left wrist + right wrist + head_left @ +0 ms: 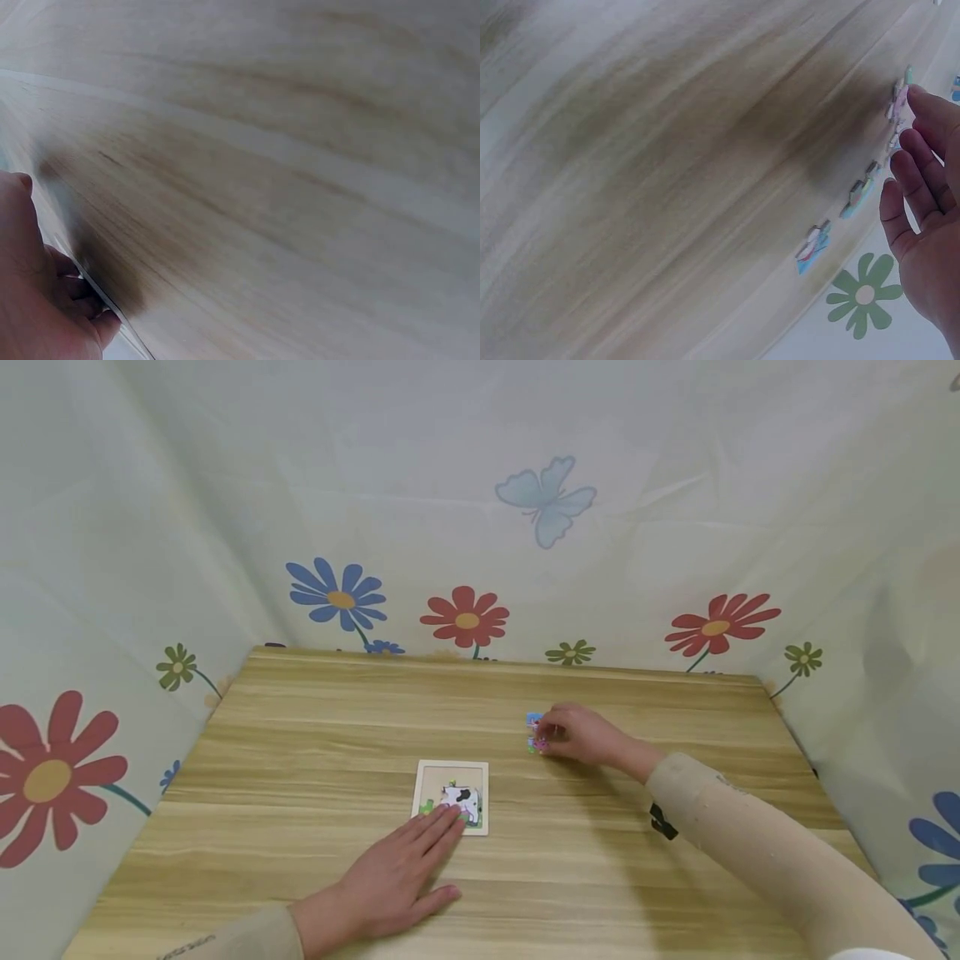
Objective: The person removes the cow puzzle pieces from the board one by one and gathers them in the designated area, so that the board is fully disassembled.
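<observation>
My left hand (397, 868) lies with fairly straight fingers over the lower part of a small pale-framed puzzle board (452, 764). A black-and-white cow picture (468, 797) shows beyond the fingertips. Seen from the left wrist, the left hand (52, 300) has its fingers along the board's thin edge. Farther back and to the right, my right hand (581, 735) bends loosely over colourful puzzle pieces (534, 720) and hides some of them. In the right wrist view, that hand (930, 187) has its thumb at a pink-and-green piece (900, 97), thumb and fingers apart.
A wood-grain table (322, 710) carries everything. More puzzle pieces (814, 246) lie in a row near its far side. A white curtain (420, 510) with printed flowers and a butterfly surrounds the table at the back and sides.
</observation>
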A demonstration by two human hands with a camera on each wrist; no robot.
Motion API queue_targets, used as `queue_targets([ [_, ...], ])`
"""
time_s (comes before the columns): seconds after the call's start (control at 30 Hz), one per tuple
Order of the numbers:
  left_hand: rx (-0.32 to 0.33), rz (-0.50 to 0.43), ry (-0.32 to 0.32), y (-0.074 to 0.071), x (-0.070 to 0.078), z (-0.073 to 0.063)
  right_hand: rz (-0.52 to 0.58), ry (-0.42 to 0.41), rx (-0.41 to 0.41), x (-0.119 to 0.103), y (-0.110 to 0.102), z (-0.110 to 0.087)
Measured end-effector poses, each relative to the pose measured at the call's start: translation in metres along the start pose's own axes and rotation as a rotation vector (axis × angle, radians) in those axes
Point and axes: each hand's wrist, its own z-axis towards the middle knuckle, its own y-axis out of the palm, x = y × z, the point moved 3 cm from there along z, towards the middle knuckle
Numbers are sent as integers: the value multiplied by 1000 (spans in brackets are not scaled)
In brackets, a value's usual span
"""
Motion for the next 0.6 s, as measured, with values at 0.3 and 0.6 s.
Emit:
queue_targets([
  [0.3,-55,3,-5,-5,-2,5,29,-8,-43,-16,-6,9],
  [0.6,-117,-31,-37,-11,0,10,92,-33,-108,-44,12,29],
])
